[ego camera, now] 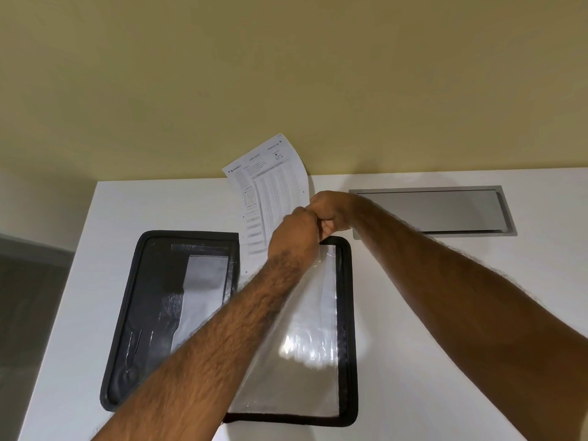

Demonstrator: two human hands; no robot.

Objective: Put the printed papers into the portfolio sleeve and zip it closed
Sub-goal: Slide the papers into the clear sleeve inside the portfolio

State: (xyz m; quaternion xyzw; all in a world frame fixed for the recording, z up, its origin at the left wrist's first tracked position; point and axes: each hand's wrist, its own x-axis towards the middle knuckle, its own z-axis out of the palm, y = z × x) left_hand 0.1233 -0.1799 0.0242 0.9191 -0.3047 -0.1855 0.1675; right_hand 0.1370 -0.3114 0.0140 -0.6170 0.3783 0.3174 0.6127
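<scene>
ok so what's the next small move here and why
Probably slide the printed papers down, lower edge first, into the clear sleeve. They stand curled above the open portfolio, wholly outside it, while the left hand appears to hold the sleeve's top edge lifted beside the right hand.

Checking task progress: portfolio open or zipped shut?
Open. The portfolio lies spread flat on the table, both inner halves facing up. The printed paper sticks up above its clear sleeve.
</scene>
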